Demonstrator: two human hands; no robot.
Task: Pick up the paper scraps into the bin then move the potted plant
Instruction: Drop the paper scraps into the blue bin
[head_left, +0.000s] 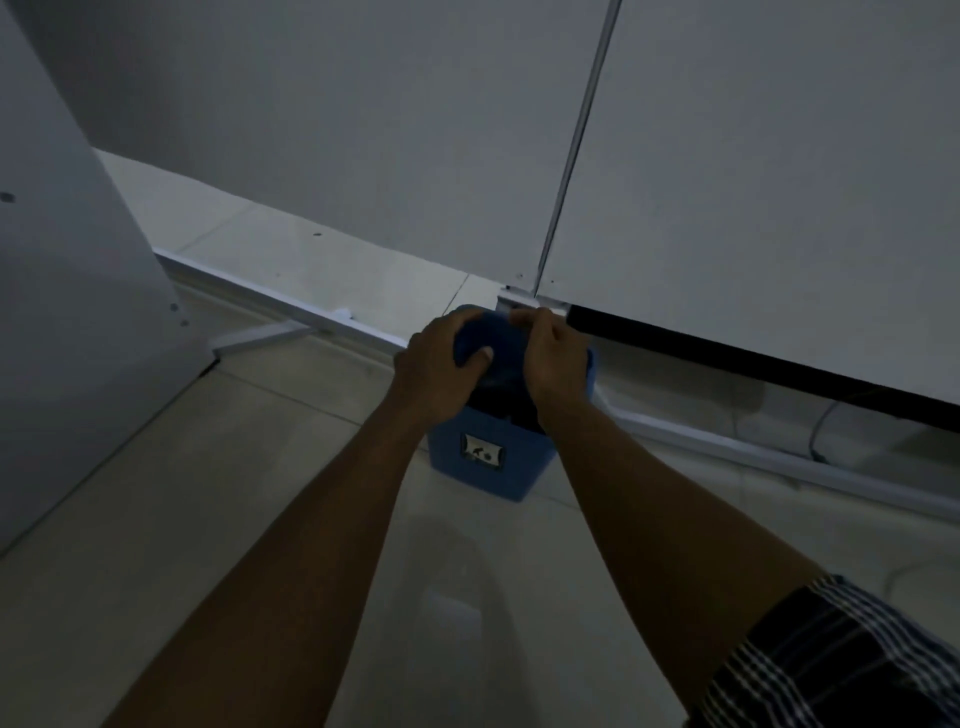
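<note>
Dim room, pale tiled floor (156, 519), white panel walls (363, 130) on thin white metal feet behind. A dark gap runs under the right panel, with a cable (821, 431) lying on the floor below it.

Blue bin (483, 467) stands on the floor just in front of the panel joint, label sticker (483, 449) on its near face. Its blue lid (493, 338) is on top, tilted, with dark interior showing below the lid's near edge.

Both forearms reach forward and down from the bottom of the frame, converging over the bin. Left hand (436, 364) sits on the left side of the lid, back of hand up, fingers (475, 358) curled around the lid's edge and gripping it, thumb pressed on the lid top. Right hand (553, 353) is on the right side of the lid, wrist bent down, fingers curled inward at the far rim; something small and pale shows at the fingertips, too dim to tell if it is a paper scrap or part of the panel foot. Cannot tell whether the right hand grips the lid or only rests on it.

Plaid sleeve (831, 660) at the right elbow, lower right corner.

Potted plant is out of frame.
</note>
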